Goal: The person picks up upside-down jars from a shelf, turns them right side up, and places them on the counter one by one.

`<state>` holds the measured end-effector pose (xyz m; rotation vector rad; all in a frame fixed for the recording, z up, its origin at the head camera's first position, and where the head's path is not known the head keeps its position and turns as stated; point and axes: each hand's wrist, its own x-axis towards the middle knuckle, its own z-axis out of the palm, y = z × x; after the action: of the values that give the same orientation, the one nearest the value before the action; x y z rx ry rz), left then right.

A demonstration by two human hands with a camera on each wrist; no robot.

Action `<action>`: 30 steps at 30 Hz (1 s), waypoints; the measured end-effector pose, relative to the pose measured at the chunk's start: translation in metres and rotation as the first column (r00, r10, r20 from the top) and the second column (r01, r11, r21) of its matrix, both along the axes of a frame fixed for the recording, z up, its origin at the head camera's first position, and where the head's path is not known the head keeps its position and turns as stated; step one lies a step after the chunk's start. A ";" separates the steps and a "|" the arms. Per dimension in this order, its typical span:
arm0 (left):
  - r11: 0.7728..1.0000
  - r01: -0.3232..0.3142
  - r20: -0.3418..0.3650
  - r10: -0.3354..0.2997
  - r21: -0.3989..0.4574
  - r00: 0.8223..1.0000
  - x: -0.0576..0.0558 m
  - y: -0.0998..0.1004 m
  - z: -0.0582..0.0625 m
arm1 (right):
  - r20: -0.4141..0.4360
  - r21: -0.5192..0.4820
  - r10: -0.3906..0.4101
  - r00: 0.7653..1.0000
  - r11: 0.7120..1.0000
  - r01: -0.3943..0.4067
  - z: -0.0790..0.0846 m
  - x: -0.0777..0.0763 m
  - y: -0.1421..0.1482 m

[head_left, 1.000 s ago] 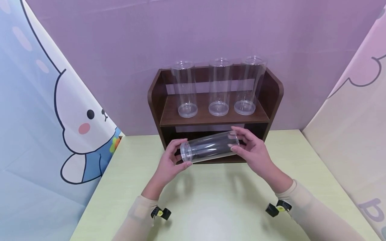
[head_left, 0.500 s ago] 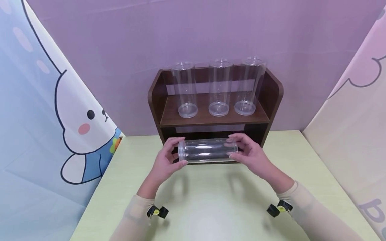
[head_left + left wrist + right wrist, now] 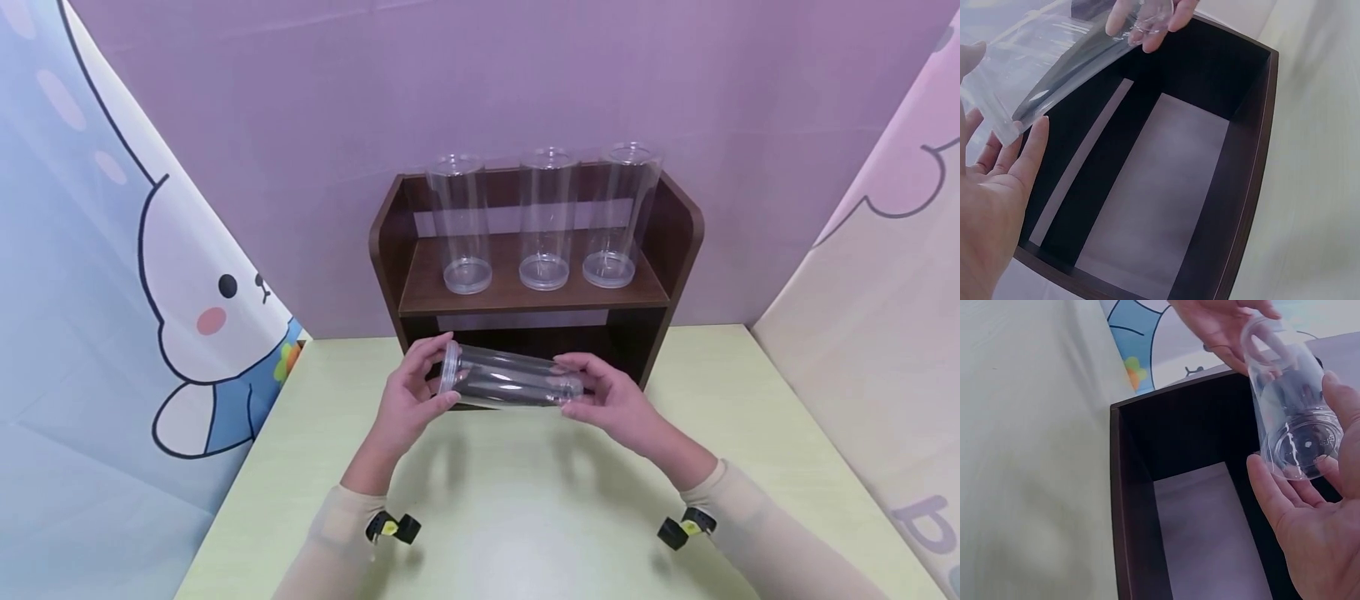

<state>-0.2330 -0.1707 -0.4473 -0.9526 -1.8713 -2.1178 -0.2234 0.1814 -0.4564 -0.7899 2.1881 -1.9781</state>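
A clear plastic cylinder container [image 3: 510, 382] is held lengthwise in the air before the lower part of the shelf, its right end a little lower. My left hand [image 3: 401, 408] grips the ridged rim end between thumb and fingers. At the other end my right hand [image 3: 618, 408] holds the cylinder, with thumb and fingers around its round base. That base shows closely in the right wrist view, on the container [image 3: 1297, 419]. The container [image 3: 1072, 69] looks see-through, with nothing visible inside.
Behind the hands stands a dark brown two-tier shelf [image 3: 540, 305]. Three similar clear cylinders stand upright on its upper tier: left [image 3: 467, 275], middle [image 3: 543, 271] and right [image 3: 609, 268]. Below is a pale green table [image 3: 517, 500], with a purple backdrop [image 3: 480, 83] behind.
The container has tilted from right end raised, through level, to right end lowered. My right hand has moved down and slightly left; the left hand has shifted slightly up and left.
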 end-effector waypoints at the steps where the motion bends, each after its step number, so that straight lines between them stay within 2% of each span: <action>1: 1.000 -0.002 0.007 0.002 0.007 1.000 0.000 0.000 0.000 | 0.005 0.011 -0.003 1.000 1.000 0.003 -0.001 0.000 -0.001; 6: 0.999 0.012 0.018 -0.013 0.052 1.000 0.001 0.002 -0.002 | 0.026 0.042 0.002 1.000 0.999 -0.004 -0.006 0.003 -0.005; 12: 0.995 0.003 0.026 -0.006 0.095 1.000 0.001 0.004 -0.003 | -0.013 0.040 0.042 0.999 0.998 -0.042 -0.015 0.002 -0.011; 18: 0.998 -0.038 0.024 0.036 0.058 0.999 0.002 0.007 -0.001 | 0.001 0.040 0.062 0.998 0.997 -0.062 -0.023 0.005 -0.018; 24: 0.999 -0.028 0.039 0.027 0.039 0.999 0.003 0.009 0.000 | 0.013 0.051 0.089 0.996 0.995 -0.089 -0.031 0.006 -0.022; 30: 0.999 -0.032 0.028 0.032 0.015 0.999 0.004 0.011 0.003 | -0.010 0.121 0.080 0.997 0.990 -0.078 -0.033 0.005 -0.023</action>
<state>-0.2294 -0.1596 -0.4447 -0.8888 -1.8679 -2.1342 -0.2184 0.1588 -0.4899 -0.8625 2.2232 -1.7900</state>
